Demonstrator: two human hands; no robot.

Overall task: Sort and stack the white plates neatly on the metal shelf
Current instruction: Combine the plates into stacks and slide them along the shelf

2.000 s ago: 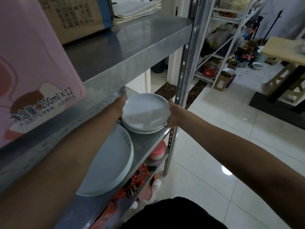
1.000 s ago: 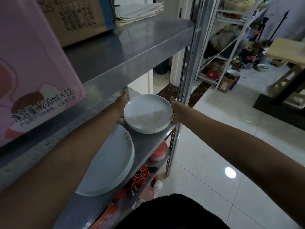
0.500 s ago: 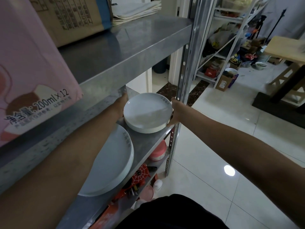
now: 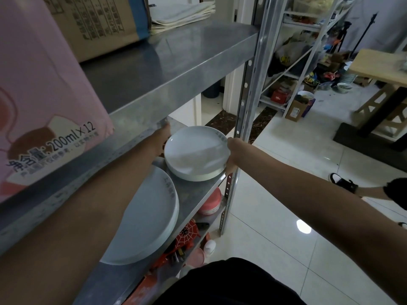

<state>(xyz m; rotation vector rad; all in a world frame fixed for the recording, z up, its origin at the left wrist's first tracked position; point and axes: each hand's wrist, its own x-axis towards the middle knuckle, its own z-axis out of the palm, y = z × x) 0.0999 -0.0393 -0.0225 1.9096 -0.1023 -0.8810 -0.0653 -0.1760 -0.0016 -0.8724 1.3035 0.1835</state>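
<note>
A small stack of white plates (image 4: 195,153) rests on the middle board of the metal shelf (image 4: 198,194), near its right front corner. My left hand (image 4: 161,137) grips the stack's left rim, partly hidden under the upper shelf board. My right hand (image 4: 232,154) holds the right rim beside the upright post. A stack of larger white plates (image 4: 143,219) lies on the same board, closer to me and touching the small stack's near edge.
The upper shelf board (image 4: 167,62) carries a pink carton (image 4: 37,89), a brown cardboard box (image 4: 97,23) and folded papers. Red items fill the lower shelf. A steel post (image 4: 244,102) stands right of the plates. Another person's foot (image 4: 343,183) is on the tiled floor.
The uneven small stack has been squared up and set flat on the shelf board, with both hands staying on its rims. A person's foot has come into view at right.
</note>
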